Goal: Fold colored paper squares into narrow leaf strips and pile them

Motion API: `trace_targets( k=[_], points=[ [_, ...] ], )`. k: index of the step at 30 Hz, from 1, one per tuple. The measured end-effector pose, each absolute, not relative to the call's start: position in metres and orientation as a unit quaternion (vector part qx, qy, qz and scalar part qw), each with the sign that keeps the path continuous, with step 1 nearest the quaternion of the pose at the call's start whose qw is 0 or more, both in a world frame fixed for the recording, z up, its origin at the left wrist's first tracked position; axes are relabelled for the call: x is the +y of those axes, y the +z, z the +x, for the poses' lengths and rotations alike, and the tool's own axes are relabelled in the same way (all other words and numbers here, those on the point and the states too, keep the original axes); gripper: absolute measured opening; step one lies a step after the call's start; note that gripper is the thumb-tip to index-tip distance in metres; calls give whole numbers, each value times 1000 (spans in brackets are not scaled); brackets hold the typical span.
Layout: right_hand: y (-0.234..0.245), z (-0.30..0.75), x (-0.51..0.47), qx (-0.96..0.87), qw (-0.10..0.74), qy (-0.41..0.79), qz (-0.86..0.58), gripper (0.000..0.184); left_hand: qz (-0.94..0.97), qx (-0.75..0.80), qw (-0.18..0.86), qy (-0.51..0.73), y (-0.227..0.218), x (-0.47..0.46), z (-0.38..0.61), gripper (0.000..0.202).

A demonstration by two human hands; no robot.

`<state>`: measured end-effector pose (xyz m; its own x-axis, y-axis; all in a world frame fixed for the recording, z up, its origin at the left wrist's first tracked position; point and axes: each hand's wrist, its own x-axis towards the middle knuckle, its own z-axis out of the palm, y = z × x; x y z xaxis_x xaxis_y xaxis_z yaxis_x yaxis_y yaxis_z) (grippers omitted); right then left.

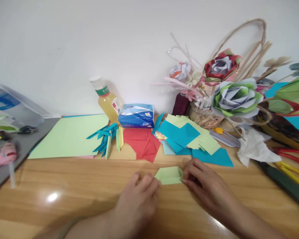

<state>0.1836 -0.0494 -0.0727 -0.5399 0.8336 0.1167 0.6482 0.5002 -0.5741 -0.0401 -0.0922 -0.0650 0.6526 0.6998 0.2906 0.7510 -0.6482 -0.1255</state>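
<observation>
A small folded piece of light green paper [169, 176] lies near the front middle of the wooden table, between my two hands. My left hand [142, 192] has its fingers curled and closed on the paper's left corner. At the opposite end, my right hand [199, 182] pinches the right corner between thumb and fingers. Creases run along the paper, and its slanted ends taper toward the far edge. Just beyond it lie red paper pieces [144, 144] and a loose heap of blue [181, 132] and light green paper [206, 139].
Folded blue paper strips [106, 137] lie on light green sheets [69, 137] at left. Behind stand a bottle [108, 103] and a tissue pack [136, 116]. Paper flowers [236, 96], crumpled tissue [256, 146] and red-and-yellow handles [292, 169] crowd the right. A pink glue gun [5, 156] is far left.
</observation>
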Motion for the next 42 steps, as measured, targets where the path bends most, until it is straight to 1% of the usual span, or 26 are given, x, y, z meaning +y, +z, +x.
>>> trace_targets(
  k=[2, 4, 7, 9, 12, 14, 16, 17, 19, 20, 21, 22, 25, 27, 29, 30, 33, 37, 42],
  points=[
    [-75, 187, -49, -845, 213, 224, -436, 13, -911, -389, 105, -88, -66, -93, -41, 10],
    [-78, 192, -49, -865, 238, 178, -405, 15, -917, -380, 97, -76, -67, -92, -41, 9],
    [-77, 198, -50, -919, 244, 91, -296, 26, -915, -388, 99, -51, -69, -88, -44, 10],
    [-71, 196, -55, -939, 235, 67, -240, 28, -909, -403, 102, -42, -69, -82, -46, 13],
    [-54, 183, -66, -949, 228, 87, -201, 27, -897, -430, 92, -51, -68, -75, -48, 26],
    [-43, 174, -72, -961, 188, 106, -174, 30, -891, -446, 60, -66, -65, -73, -46, 32],
    [-38, 168, -75, -968, 159, 138, -136, 30, -887, -454, 19, -84, -62, -74, -43, 35],
    [-38, 167, -74, -966, 163, 156, -127, 30, -886, -455, 2, -91, -61, -75, -41, 34],
    [-46, 171, -70, -950, 209, 181, -147, 31, -889, -447, -12, -101, -60, -77, -37, 30],
    [-51, 173, -67, -932, 247, 178, -198, 33, -892, -438, -15, -107, -60, -77, -37, 27],
    [-58, 176, -63, -916, 268, 169, -244, 34, -897, -427, -18, -114, -60, -77, -37, 25],
    [-64, 179, -60, -909, 272, 161, -273, 35, -901, -415, -23, -123, -60, -76, -37, 25],
    [-77, 183, -53, -918, 249, 122, -283, 38, -907, -389, -55, -151, -61, -72, -40, 26],
    [-77, 184, -51, -930, 244, 77, -264, 32, -897, -400, -80, -169, -61, -70, -43, 23],
    [-74, 185, -51, -934, 242, 25, -260, 26, -882, -416, -98, -197, -60, -68, -44, 14],
    [-71, 186, -52, -935, 237, 2, -263, 26, -876, -420, -101, -213, -60, -68, -44, 9],
    [-66, 190, -51, -931, 226, -40, -285, 32, -876, -408, -93, -240, -61, -68, -44, 13],
    [-71, 195, -50, -927, 218, -27, -303, 27, -884, -398, -77, -231, -65, -68, -44, 10],
    [-81, 196, -50, -919, 224, 2, -325, 22, -870, -419, -93, -243, -66, -69, -45, 8]
  ],
)
